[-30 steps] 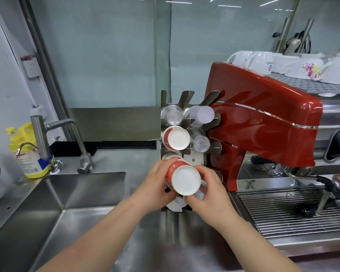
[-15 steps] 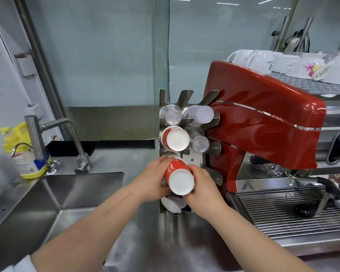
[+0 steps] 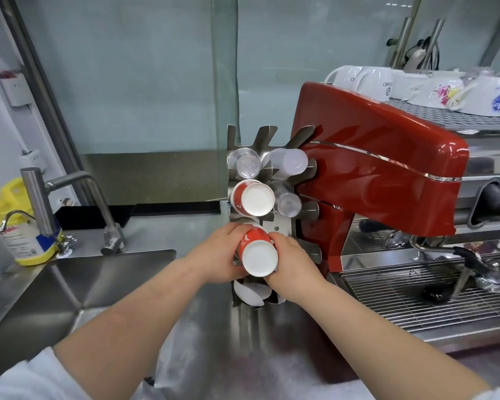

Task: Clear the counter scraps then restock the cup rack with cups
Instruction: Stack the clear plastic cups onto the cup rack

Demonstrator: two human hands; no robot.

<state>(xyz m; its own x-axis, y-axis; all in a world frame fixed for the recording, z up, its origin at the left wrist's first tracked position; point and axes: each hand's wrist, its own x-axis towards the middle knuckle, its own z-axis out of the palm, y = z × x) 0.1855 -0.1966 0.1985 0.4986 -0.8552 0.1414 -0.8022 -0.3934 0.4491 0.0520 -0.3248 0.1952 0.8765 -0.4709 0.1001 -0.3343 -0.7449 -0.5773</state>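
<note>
A steel cup rack point(image 3: 280, 230) stands on the counter beside the red espresso machine. Both hands hold a stack of red paper cups point(image 3: 257, 254), white base toward me, in a left-hand slot low on the rack. My left hand point(image 3: 223, 256) wraps its left side and my right hand point(image 3: 293, 269) grips its right side. Another red cup stack point(image 3: 253, 197) lies in the slot above. Clear plastic cups point(image 3: 246, 163) and frosted ones point(image 3: 290, 161) fill the upper slots. White cups point(image 3: 248, 293) show in the slot below my hands.
The red espresso machine point(image 3: 387, 180) with its drip grate point(image 3: 416, 293) is at right, with ceramic mugs point(image 3: 433, 88) on top. A steel sink point(image 3: 49, 290), tap point(image 3: 70, 183) and yellow soap bottle point(image 3: 18, 226) are at left. A glass panel point(image 3: 225, 67) rises behind the rack.
Both hands have pushed the red cup stack farther away from me, deeper into the rack slot.
</note>
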